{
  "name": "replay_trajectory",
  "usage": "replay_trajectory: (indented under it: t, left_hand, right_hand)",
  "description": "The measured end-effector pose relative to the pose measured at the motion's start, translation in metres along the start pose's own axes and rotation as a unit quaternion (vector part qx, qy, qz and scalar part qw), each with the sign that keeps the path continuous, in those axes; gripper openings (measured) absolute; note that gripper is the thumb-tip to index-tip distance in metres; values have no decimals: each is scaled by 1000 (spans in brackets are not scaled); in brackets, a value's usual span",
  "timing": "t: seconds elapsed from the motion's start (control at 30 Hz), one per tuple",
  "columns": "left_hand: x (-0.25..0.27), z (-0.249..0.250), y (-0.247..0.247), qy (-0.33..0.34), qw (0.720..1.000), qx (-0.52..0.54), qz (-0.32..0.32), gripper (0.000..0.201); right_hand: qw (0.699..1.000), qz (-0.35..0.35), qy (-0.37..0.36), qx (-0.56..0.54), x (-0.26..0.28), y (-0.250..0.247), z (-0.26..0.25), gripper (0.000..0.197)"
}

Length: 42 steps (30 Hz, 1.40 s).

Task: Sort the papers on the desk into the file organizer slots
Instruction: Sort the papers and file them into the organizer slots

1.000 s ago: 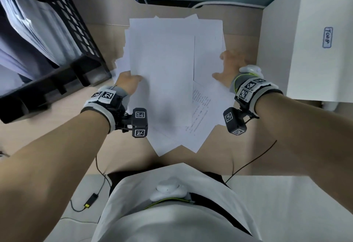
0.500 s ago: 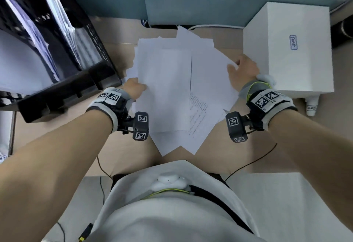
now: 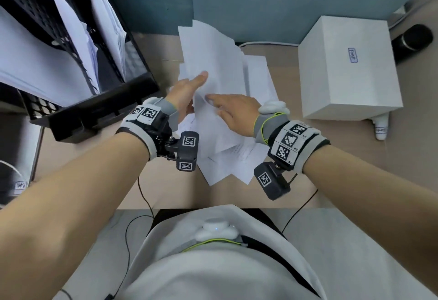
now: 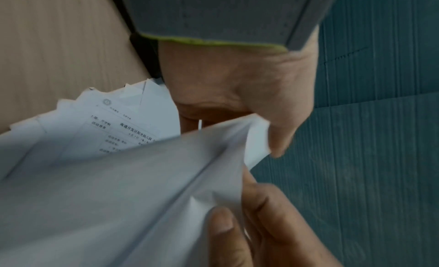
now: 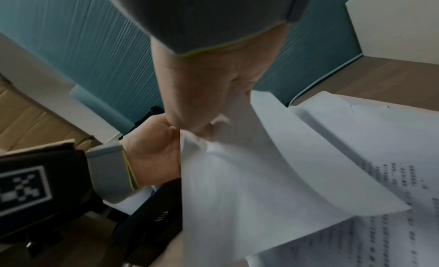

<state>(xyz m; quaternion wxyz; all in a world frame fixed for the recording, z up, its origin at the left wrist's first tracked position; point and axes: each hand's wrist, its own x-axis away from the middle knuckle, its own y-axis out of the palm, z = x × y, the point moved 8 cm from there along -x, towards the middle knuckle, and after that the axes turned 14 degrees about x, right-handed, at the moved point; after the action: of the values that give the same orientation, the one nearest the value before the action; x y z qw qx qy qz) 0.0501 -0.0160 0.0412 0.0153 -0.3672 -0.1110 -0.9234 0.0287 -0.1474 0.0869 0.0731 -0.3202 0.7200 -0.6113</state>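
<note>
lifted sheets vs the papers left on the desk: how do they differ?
The lifted sheets stand tilted up off the desk, held between the left hand and right hand; the papers on the desk lie flat and fanned out. The lifted sheets bend and crease where the fingers pinch them; the flat papers look uncreased. The lifted sheets show a blank side; several flat ones show printed text. Both are white sheets.

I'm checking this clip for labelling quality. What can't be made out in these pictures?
- Printed text on the sheets: blurred in the right wrist view; small in the head view.
- File organizer: its top and left side are cut off by the head view's edge, so the slot count is unknown.
- Left hand fingers: hidden behind the lifted papers in the head view.
- Label on the white box: too small.
</note>
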Motion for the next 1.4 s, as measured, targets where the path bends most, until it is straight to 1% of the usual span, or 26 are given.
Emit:
replay_trajectory:
  t: [0.03, 0.07, 0.1, 0.13, 0.17, 0.23, 0.27, 0.33, 0.37, 0.4, 0.47, 0.5, 0.53, 0.57, 0.6, 0.67, 0.73, 0.77, 0.8, 0.87, 0.97, 1.1, 1.17, 1.27, 1.33, 1.4]
  left_hand:
    - [3, 4, -3, 32, 998, -58, 15, 57]
    - [5, 8, -4, 71, 991, -110, 26, 34]
    - [9, 9, -3, 94, 984, -146, 35, 17]
    - [8, 9, -4, 116, 979, -163, 35, 11]
    - [11, 8, -3, 125, 977, -167, 33, 8]
    - [14, 8, -9, 141, 975, -165, 39, 11]
    - [14, 7, -14, 143, 976, -159, 47, 14]
    - [15, 3, -23, 140, 978, -142, 59, 15]
    - [18, 2, -24, 140, 979, -135, 55, 16]
    - [19, 0, -24, 141, 980, -129, 48, 18]
    - [20, -4, -25, 137, 983, -113, 40, 26]
    - [22, -4, -24, 139, 984, -102, 36, 28]
    - [25, -2, -21, 147, 985, -88, 30, 28]
    - [27, 0, -18, 154, 985, -76, 26, 27]
    - [27, 2, -16, 164, 984, -70, 24, 24]
    - [28, 0, -12, 171, 982, -80, 25, 20]
    - [25, -10, -13, 161, 980, -117, 24, 24]
    - [22, -18, -13, 149, 978, -143, 24, 29]
    - [18, -26, -15, 139, 975, -172, 28, 32]
    - [18, -32, -19, 128, 966, -217, 62, 33]
    - [16, -28, -24, 140, 975, -148, 85, 30]
    - [20, -16, -40, 150, 979, -78, 114, 26]
    - [26, -7, -60, 160, 978, -37, 126, 21]
    - [42, 3, -113, 175, 971, 14, 162, 16]
    - [53, 12, -140, 191, 965, 22, 175, 12]
    - [64, 19, -176, 204, 956, 19, 209, 10]
  right_hand:
    - [1000, -4, -28, 10, 2, 3, -8, 44]
    - [999, -14, -50, 8, 5, 7, -14, 45]
    - [998, -24, -63, -14, 8, 12, -16, 42]
    - [996, -25, -59, -59, 10, 13, -13, 37]
    - [991, -13, -37, -125, 13, 12, -5, 31]
    - [967, 40, 64, -242, 17, 10, 25, 28]
    - [952, 76, 133, -265, 21, 10, 45, 29]
    - [910, 141, 252, -297, 33, 7, 77, 34]
    - [884, 157, 294, -327, 40, 8, 88, 38]
    - [859, 158, 325, -362, 44, 9, 95, 44]
    - [815, 148, 362, -427, 48, 14, 106, 56]
    - [798, 153, 365, -454, 51, 12, 109, 57]
    - [787, 161, 357, -477, 52, 7, 110, 51]
    - [787, 169, 343, -484, 51, 0, 110, 38]
    - [794, 173, 336, -475, 52, -8, 110, 24]
    - [814, 168, 334, -445, 56, -13, 108, 18]
    - [834, 148, 336, -411, 59, -6, 108, 12]
    - [847, 136, 331, -393, 59, 0, 108, 12]
    - [857, 122, 327, -379, 59, 6, 107, 18]
    - [875, 94, 319, -352, 57, 15, 106, 26]
    - [891, 79, 309, -324, 49, 15, 102, 22]
    - [902, 101, 279, -313, 31, 4, 93, 18]
    - [922, 92, 247, -283, 15, -3, 79, 20]
    - [961, 51, 186, -198, -18, -8, 43, 24]
    - [973, 43, 156, -166, -36, -12, 22, 27]
    - [974, 58, 116, -186, -54, -22, -8, 29]
